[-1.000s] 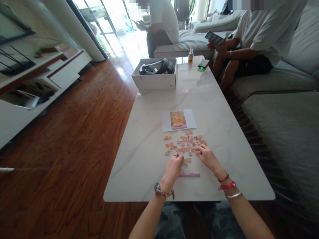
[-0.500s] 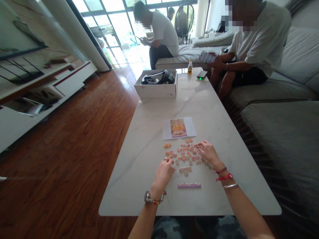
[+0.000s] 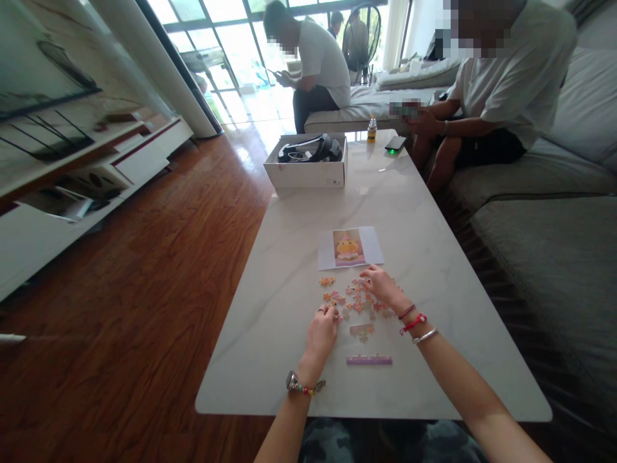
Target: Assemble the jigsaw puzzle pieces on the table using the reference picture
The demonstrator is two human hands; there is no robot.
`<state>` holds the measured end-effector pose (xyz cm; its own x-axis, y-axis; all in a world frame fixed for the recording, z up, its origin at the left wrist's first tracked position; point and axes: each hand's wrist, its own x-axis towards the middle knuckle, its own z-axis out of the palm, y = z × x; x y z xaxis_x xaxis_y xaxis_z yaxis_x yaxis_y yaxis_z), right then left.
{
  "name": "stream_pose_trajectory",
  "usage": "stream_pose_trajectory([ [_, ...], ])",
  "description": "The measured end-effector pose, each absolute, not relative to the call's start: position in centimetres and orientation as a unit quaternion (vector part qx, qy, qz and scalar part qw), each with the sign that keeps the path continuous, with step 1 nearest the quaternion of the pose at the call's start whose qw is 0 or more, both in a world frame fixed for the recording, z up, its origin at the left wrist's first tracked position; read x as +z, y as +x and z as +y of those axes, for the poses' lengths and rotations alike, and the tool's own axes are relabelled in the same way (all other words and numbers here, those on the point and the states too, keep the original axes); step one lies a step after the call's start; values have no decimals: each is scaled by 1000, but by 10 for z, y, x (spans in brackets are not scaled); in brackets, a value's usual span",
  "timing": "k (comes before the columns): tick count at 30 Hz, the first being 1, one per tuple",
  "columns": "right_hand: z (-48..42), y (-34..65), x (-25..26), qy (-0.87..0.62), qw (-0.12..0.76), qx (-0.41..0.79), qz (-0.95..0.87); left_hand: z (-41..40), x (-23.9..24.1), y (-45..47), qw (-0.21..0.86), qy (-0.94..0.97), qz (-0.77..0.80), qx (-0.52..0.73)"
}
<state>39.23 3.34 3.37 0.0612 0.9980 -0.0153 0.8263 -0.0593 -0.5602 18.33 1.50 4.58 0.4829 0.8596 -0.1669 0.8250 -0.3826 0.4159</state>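
Loose pink, orange and pale puzzle pieces (image 3: 357, 299) lie scattered on the white table. My left hand (image 3: 322, 333) is at their near left edge, thumb and fingers pinched around what looks like a small pinkish puzzle piece. Over the far side of the pile, my right hand (image 3: 382, 286) has its fingers bent down and drawn together; anything at the fingertips is too small to make out. A joined purple strip of puzzle pieces (image 3: 369, 361) lies closest to me. Between it and the pile is a short joined section (image 3: 361, 329). A little orange cluster (image 3: 327, 281) sits at the left.
Beyond the pieces lies a printed picture (image 3: 349, 247) of a yellow figure. Farther back on the table (image 3: 260, 308) stand a white box (image 3: 308, 175) with a dark device, a small bottle (image 3: 371, 130) and a dark flat device (image 3: 395, 145) with a green light. Two people sit on the sofa.
My right hand has moved left and away from me, from the pile's right edge to its far side. The left hand stays almost in place. The whole view has shifted slightly.
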Motion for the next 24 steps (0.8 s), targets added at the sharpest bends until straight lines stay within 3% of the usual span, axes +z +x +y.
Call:
stream_pose_trajectory([
  [4, 47, 385, 31, -707, 175, 220, -649, 8, 47, 182, 248, 820, 513, 58],
  [11, 57, 382, 40, -702, 219, 247, -631, 27, 53, 181, 289, 799, 504, 153],
  [17, 56, 387, 61, -640, 380, 359, -562, 67, 70, 212, 415, 737, 486, 221],
  [24, 61, 397, 85, -645, 433, 350, -523, 81, 92, 241, 395, 752, 455, 266],
])
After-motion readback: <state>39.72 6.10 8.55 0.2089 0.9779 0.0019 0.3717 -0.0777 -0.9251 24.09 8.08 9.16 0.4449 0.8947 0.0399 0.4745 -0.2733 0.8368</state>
